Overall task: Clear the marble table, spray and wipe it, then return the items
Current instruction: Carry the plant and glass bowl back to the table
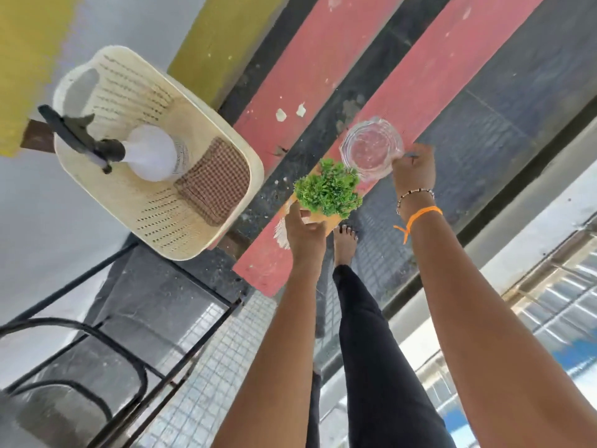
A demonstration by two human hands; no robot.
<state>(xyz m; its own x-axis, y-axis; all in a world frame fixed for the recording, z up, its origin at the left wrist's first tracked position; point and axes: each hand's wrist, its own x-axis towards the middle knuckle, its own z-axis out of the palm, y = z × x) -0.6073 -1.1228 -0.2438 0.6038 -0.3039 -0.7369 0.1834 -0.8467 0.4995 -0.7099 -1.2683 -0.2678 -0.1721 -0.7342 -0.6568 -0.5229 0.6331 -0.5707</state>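
My left hand [303, 227] grips the orange pot of a small green potted plant [328, 189], held out over the floor. My right hand [415, 169] pinches the rim of a clear glass bowl [371, 148], also held in the air just beyond the plant. To the left stands a cream plastic basket [151, 227]. Inside it lie a white spray bottle [151, 153] with a black trigger head and a folded brown checked cloth [213, 185]. The marble table is not clearly in view.
The floor has red and dark stripes [290, 101]. A black metal frame [181, 344] with rails stands at lower left under the basket. A yellow pillar [219, 43] rises at the top. My leg and bare foot [345, 240] are below the plant. A window ledge runs along the right.
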